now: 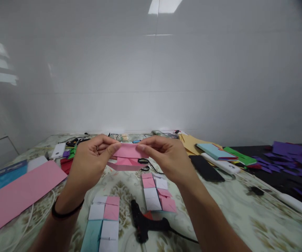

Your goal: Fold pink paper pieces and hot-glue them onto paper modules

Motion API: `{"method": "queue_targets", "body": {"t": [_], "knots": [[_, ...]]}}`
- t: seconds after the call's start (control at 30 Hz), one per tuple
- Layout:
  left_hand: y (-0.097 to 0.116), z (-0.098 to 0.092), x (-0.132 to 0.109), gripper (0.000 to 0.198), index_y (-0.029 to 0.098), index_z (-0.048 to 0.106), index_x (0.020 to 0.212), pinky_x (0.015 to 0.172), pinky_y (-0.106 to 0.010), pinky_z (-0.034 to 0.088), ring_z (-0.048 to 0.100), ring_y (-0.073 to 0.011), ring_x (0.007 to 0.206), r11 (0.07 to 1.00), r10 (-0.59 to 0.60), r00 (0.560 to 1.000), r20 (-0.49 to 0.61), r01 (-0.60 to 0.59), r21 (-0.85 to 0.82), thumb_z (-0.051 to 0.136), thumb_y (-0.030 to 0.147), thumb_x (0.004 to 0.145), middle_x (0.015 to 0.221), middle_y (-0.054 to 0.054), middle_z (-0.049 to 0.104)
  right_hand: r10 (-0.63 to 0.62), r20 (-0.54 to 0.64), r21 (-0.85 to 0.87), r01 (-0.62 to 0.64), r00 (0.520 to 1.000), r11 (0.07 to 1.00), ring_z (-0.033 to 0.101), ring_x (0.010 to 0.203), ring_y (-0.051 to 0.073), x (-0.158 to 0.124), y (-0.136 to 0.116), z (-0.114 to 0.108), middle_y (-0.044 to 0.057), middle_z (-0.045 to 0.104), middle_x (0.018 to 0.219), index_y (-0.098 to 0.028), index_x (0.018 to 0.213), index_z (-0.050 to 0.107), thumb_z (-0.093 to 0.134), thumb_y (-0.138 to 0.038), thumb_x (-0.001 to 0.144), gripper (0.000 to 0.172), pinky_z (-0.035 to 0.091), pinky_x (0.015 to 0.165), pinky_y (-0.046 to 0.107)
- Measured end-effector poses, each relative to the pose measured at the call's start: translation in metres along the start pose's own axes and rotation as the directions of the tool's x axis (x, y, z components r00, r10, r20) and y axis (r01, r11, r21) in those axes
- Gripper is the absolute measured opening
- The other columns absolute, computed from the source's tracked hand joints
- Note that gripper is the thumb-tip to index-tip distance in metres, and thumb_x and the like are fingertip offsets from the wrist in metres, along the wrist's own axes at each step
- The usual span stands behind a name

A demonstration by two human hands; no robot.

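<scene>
A folded piece of pink paper point(128, 151) is held up above the table between both hands. My left hand point(93, 159) pinches its left end with thumb and fingers, and my right hand point(164, 154) pinches the right end. Pink flaps hang open below the top fold. Under the hands, a black glue gun point(143, 222) lies on the tablecloth. On either side of it are a folded-paper panel in white, pink and light blue point(109, 210) and a pink and white one point(151, 199).
A long pink sheet point(22, 196) lies at left over a blue packet point(6, 180). At right are a black phone point(206, 168), a white power strip point(220, 163), light blue paper point(215, 151) and purple paper pieces point(287, 154). Cables cross the patterned tablecloth point(227, 210).
</scene>
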State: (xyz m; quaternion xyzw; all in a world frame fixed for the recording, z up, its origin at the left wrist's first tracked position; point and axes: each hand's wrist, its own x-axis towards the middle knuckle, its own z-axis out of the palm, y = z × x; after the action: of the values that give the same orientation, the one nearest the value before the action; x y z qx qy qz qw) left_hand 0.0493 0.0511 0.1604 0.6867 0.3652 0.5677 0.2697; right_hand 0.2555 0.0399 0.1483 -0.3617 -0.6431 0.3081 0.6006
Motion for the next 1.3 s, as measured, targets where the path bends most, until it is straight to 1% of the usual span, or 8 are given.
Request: {"method": "queue_targets", "body": {"t": [0.17,0.3,0.5,0.6,0.83,1.0,1.17,1.3], "knots": [[0.000,-0.002,0.001,0.009,0.020,0.081,0.081,0.056,-0.019,0.056,0.073,-0.0156,0.064,0.999,0.024,0.986,0.163,-0.030,0.032,0.080,0.029,0.084,0.072,-0.002,0.079,0.014,0.084,-0.089,-0.006,0.996,0.996,0.071,0.072,0.015,-0.003,-0.001,-0.002,0.003,0.079,0.079,-0.020,0.081,0.079,0.080,-0.035,0.086,0.016,0.058,0.069,0.027],[0.003,0.000,-0.001,0.010,0.022,0.081,0.078,0.056,-0.019,0.054,0.071,-0.0148,0.062,0.995,0.056,0.986,0.158,-0.068,0.075,0.078,0.027,0.086,0.069,-0.001,0.078,-0.026,0.099,-0.053,0.032,0.995,0.998,0.071,0.073,0.015,-0.003,-0.002,0.002,0.003,0.078,0.080,-0.020,0.084,0.077,0.077,-0.033,0.087,0.014,0.059,0.069,0.027],[0.007,0.004,-0.005,0.013,0.022,0.081,0.083,0.059,-0.021,0.050,0.067,-0.0135,0.062,0.947,0.177,0.955,0.237,-0.231,0.222,0.070,0.023,0.091,0.069,0.002,0.077,-0.105,0.157,-0.081,0.119,0.982,0.990,0.065,0.068,0.013,-0.004,-0.003,0.007,-0.001,0.072,0.074,-0.019,0.080,0.072,0.070,-0.022,0.085,0.006,0.056,0.069,0.027],[0.007,0.003,-0.006,0.013,0.022,0.080,0.083,0.057,-0.021,0.047,0.063,-0.0124,0.058,0.926,0.206,0.953,0.224,-0.264,0.271,0.071,0.025,0.092,0.066,0.003,0.074,-0.109,0.164,-0.098,0.126,0.980,0.987,0.063,0.066,0.012,-0.003,-0.004,0.002,-0.002,0.068,0.071,-0.020,0.077,0.068,0.069,-0.019,0.082,0.005,0.054,0.068,0.026],[0.000,-0.004,-0.006,0.014,0.023,0.080,0.082,0.054,-0.020,0.046,0.060,-0.0112,0.056,0.950,0.188,0.978,0.091,-0.205,0.235,0.075,0.032,0.091,0.065,0.003,0.072,-0.119,0.145,-0.073,0.131,0.982,0.989,0.064,0.068,0.012,-0.002,-0.003,-0.006,-0.001,0.068,0.075,-0.019,0.080,0.067,0.070,-0.020,0.085,0.006,0.053,0.066,0.024],[0.003,0.000,-0.005,0.007,0.024,0.083,0.085,0.057,-0.019,0.051,0.069,-0.0131,0.063,0.975,0.118,0.974,0.194,-0.151,0.166,0.077,0.028,0.088,0.073,0.001,0.079,-0.148,0.159,-0.091,0.163,0.976,0.982,0.061,0.068,0.012,-0.002,-0.004,0.000,-0.002,0.067,0.075,-0.019,0.079,0.067,0.067,-0.016,0.084,0.006,0.052,0.068,0.026],[0.007,0.005,-0.005,0.009,0.023,0.080,0.083,0.062,-0.019,0.053,0.071,-0.0122,0.066,0.968,0.150,0.967,0.205,-0.186,0.171,0.074,0.022,0.089,0.074,0.003,0.079,-0.155,0.164,-0.108,0.174,0.974,0.979,0.059,0.068,0.012,-0.002,-0.004,0.003,-0.002,0.067,0.073,-0.019,0.080,0.067,0.065,-0.016,0.085,0.007,0.050,0.069,0.027],[0.005,0.008,-0.006,0.011,0.023,0.079,0.085,0.066,-0.018,0.052,0.071,-0.0111,0.070,0.963,0.164,0.954,0.251,-0.211,0.169,0.070,0.019,0.090,0.077,0.004,0.079,-0.161,0.173,-0.134,0.185,0.972,0.974,0.057,0.070,0.012,-0.003,-0.003,0.004,-0.003,0.065,0.072,-0.019,0.079,0.067,0.065,-0.013,0.082,0.007,0.047,0.070,0.026]]}}
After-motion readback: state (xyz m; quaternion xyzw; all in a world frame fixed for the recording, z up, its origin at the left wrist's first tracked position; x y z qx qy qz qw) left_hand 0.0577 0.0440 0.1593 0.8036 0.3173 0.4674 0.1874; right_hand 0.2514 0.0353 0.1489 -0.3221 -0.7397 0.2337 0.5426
